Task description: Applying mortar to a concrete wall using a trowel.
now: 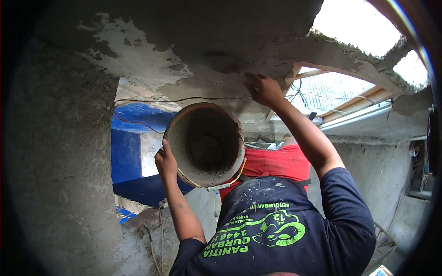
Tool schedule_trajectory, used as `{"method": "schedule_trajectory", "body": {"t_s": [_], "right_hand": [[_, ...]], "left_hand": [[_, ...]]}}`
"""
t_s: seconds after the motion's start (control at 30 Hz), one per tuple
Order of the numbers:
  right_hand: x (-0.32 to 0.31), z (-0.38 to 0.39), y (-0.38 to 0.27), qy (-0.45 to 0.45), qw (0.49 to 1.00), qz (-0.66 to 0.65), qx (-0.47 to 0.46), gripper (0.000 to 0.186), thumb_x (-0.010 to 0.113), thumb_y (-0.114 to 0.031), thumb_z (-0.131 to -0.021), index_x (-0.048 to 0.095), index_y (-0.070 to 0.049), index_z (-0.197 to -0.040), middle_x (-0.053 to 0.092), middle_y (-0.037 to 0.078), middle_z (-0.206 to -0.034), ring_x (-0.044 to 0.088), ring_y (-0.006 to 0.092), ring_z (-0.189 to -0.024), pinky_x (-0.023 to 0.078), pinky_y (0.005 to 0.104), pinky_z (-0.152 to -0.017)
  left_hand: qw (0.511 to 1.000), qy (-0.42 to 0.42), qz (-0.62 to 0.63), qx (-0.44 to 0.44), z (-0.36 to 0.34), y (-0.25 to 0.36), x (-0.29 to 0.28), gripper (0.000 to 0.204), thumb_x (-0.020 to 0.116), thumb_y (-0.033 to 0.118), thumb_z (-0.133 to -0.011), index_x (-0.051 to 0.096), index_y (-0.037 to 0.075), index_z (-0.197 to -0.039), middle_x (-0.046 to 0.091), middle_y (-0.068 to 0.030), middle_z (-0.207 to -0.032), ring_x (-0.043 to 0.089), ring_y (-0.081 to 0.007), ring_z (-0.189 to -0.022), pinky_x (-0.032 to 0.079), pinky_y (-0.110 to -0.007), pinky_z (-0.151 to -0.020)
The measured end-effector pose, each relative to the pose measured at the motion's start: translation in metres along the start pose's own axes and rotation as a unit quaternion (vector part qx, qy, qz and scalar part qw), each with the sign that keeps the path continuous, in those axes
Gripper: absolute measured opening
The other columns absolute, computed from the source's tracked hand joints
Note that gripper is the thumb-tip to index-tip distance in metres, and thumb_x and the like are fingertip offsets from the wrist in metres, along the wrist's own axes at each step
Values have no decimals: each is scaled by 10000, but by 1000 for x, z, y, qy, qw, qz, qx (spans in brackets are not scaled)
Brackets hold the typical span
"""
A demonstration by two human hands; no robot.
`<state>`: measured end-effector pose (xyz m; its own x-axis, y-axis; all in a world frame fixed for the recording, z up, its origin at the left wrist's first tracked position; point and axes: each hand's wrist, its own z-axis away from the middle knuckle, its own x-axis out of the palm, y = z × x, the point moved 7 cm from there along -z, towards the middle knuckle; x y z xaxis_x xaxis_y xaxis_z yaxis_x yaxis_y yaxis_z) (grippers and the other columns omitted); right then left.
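A round bucket [186,172] tilts its mouth toward me, its inside coated with grey mortar and dark at the bottom. Its thin bail handle, with a pale grip [218,187], hangs over the near side. My left hand [166,162] grips the bucket's left rim, thumb up along the edge. Farther up and to the right, my right hand [264,90] is held close to the rough grey plastered surface [221,85], fingers curled. Whatever it may hold is hidden, and whether it touches the surface I cannot tell. A dark patch lies on the plaster left of it.
A thin cable [184,99] runs across behind the bucket. Blue painted surfaces [126,156] show through an opening at left, beside a rough grey wall [60,161]. At right are an opening with wooden edging [375,94] and a long white tube-shaped fixture [357,116].
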<state>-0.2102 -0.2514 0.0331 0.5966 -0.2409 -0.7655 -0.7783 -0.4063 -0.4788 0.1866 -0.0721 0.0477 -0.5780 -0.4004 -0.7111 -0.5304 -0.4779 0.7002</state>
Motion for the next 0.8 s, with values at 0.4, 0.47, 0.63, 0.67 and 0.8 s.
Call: {"method": "schedule_trajectory", "body": {"t_s": [0.4,0.47,0.63,0.67,0.8], "right_hand": [[64,107,119,-295,925,176,164,279,645,-279,-908,715,-81,-1091,744,166,-1015,722,357,-969,567,489,-791],[29,140,122,-239,945,135,175,311,652,-311,-923,684,-72,-1119,742,165,-966,727,330,-885,561,470,-740],[-19,215,125,-95,829,-366,412,365,669,-363,-982,563,-82,-1189,598,37,-712,539,90,-578,426,251,-492],[-23,227,116,-84,776,-439,444,335,628,-357,-1004,566,-82,-1185,580,30,-731,517,100,-534,396,242,-447],[-16,261,65,-77,543,-689,474,391,512,-468,-1030,552,-96,-1141,544,42,-811,486,128,-523,402,252,-408]], "left_hand": [[1000,1,-17,7,18,2,-3,752,489,632,-986,695,-89,-1041,702,-295,-1030,646,-451,-1039,473,-490,-903],[1000,0,-8,1,14,0,-7,746,515,610,-982,682,-113,-908,687,-313,-899,653,-461,-881,483,-518,-810],[998,-11,-23,60,12,24,2,696,561,561,-977,661,-109,-816,661,-288,-772,640,-442,-750,483,-487,-732],[997,-22,-17,70,12,32,5,684,562,551,-979,659,-107,-820,661,-291,-779,640,-447,-758,485,-487,-734],[994,-56,-53,83,0,48,24,671,556,554,-980,664,-92,-832,659,-295,-794,642,-460,-780,489,-478,-734]]}}
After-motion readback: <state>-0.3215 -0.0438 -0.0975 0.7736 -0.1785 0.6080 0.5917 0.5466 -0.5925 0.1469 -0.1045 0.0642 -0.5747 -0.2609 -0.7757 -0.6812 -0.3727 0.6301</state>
